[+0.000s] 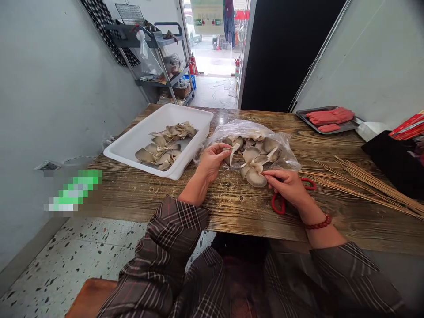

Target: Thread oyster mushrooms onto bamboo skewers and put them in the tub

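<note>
My left hand (213, 161) pinches the stem of a single oyster mushroom (234, 152) between thumb and fingers. In my right hand (286, 183) is a row of oyster mushrooms (254, 170), gripped at its right end; whether a skewer runs through them is hidden. Just behind both hands lies a clear plastic bag (288, 152) with more oyster mushrooms inside. Red-handled scissors (278, 205) rest on the table beneath my right hand. To the left, a white plastic tub (179, 170) holds several clusters of oyster mushrooms (165, 145).
Thin wooden skewers (367, 183) are spread across the right side of the wooden table (149, 190). Further back sits a dark tray (303, 115) of pink-red sausage-like pieces (331, 115). A black box (394, 163) stands at the right edge. Beyond the table is a grey cart (132, 42).
</note>
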The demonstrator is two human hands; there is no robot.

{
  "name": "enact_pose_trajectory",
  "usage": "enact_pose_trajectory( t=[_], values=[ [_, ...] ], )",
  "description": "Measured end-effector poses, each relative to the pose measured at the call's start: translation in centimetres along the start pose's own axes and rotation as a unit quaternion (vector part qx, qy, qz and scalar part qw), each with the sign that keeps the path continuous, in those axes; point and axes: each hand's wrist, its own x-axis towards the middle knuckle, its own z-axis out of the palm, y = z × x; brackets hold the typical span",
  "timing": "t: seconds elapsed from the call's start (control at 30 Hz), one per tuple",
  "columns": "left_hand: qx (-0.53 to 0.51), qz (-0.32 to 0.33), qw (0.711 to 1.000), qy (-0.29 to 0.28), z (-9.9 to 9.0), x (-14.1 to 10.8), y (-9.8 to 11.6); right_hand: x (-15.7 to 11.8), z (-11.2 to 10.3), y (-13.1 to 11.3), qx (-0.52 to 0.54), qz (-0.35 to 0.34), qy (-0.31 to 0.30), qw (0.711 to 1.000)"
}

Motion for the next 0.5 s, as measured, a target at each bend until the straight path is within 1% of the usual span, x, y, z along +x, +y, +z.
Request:
enact_pose_trajectory(
  t=[0.17, 0.5],
  values=[
    [0.02, 0.016, 1.0, 0.007, -0.01, 0.19, -0.19, -0.04, 0.02, 0.18, 0.012, 0.005, 0.0, 1.0],
    [0.019, 0.03, 0.999, 0.008, -0.24, 0.41, -0.43, -0.06, -0.04, 0.0, 0.015, 0.011, 0.001, 1.0]
  ],
)
